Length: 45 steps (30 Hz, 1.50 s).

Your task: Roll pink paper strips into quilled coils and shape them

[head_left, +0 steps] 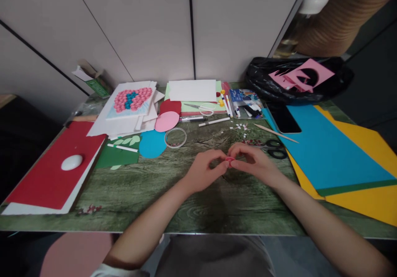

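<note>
My left hand (pixel 207 168) and my right hand (pixel 253 163) meet above the middle of the table. Between their fingertips is a small pink-red rolled paper piece (pixel 230 160), pinched from both sides and partly covered by the fingers. Close beyond my right hand lie black-handled scissors (pixel 277 149) and small red paper scraps (pixel 251 142). A roll of tape (pixel 175 138) rests flat to the left of my hands, beside a blue paper circle (pixel 152 144).
At the back left, pink and blue paper rosettes (pixel 132 99) cover a sheet. Red paper (pixel 52 161) with a white mouse (pixel 72 162) lies left. Blue sheets (pixel 335 149), a phone (pixel 283 118) and a black bag (pixel 263 78) occupy the right. A wooden stick (pixel 276 133) lies nearby.
</note>
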### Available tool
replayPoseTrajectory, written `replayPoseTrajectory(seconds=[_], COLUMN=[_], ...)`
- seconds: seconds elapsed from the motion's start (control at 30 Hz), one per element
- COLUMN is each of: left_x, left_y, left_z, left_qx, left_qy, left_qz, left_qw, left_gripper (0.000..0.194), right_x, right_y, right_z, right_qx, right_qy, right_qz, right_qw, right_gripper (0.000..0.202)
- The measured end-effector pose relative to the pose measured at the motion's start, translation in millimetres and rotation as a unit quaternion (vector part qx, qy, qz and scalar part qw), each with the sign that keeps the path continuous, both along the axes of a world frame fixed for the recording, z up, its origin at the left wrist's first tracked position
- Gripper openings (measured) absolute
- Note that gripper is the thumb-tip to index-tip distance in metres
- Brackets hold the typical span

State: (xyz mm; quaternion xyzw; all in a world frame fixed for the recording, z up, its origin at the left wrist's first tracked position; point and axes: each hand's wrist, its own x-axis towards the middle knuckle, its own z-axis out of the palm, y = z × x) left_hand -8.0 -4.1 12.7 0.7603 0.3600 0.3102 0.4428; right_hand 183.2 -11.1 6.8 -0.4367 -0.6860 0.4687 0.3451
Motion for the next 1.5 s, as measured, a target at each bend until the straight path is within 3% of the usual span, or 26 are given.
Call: replayPoseTrajectory(seconds=[0.1,0.27,0.53,0.8,0.93,1.07,1.3,1.5], left_x=[2.0,3.5,1.3,1.2,1.1,1.5,3.7,4.4], left_y=[-0.1,-1.0,1.8,2.0,2.2,2.5,2.0,1.6], left_z=[-0.8,-2.7,-0.3,-2.1,-2.7,-1.8,-8.6,-6.2], left_qx=[0.005,-0.019,-0.094,-0.102,-0.055,0.018,-0.097,-0.048], left_qy=[0.043,0.018,-0.025,-0.007,0.033,0.086,-0.075,-0.084], left_qz=[0.022,0.058,-0.020,-0.030,-0.025,0.022,0.053,0.076], left_qw=[0.999,0.998,0.995,0.994,0.998,0.996,0.991,0.992], left_gripper=[0.020,0.018,0.023,0.025,0.020,0.017,0.017,0.016], right_x=[-2.9,-6.7,-1.2,-1.5,-1.6,-3.1,-4.1,-5.1], right_y=[1.3,1.7,-0.7,0.5,2.2,3.1,1.4,-3.2], right_z=[-0.2,1.9,6.2,1.5,-2.5,-5.8,-4.2,2.2], right_qx=[-0.011,-0.040,-0.107,-0.085,-0.044,0.046,0.124,0.195], right_qy=[-0.013,0.000,0.038,0.031,-0.011,-0.091,-0.071,-0.131], right_qz=[-0.016,-0.024,0.066,0.059,0.045,-0.001,-0.036,-0.034], right_qw=[1.000,0.999,0.991,0.994,0.998,0.995,0.989,0.972], right_gripper=[0.020,0.020,0.022,0.024,0.024,0.019,0.012,0.005])
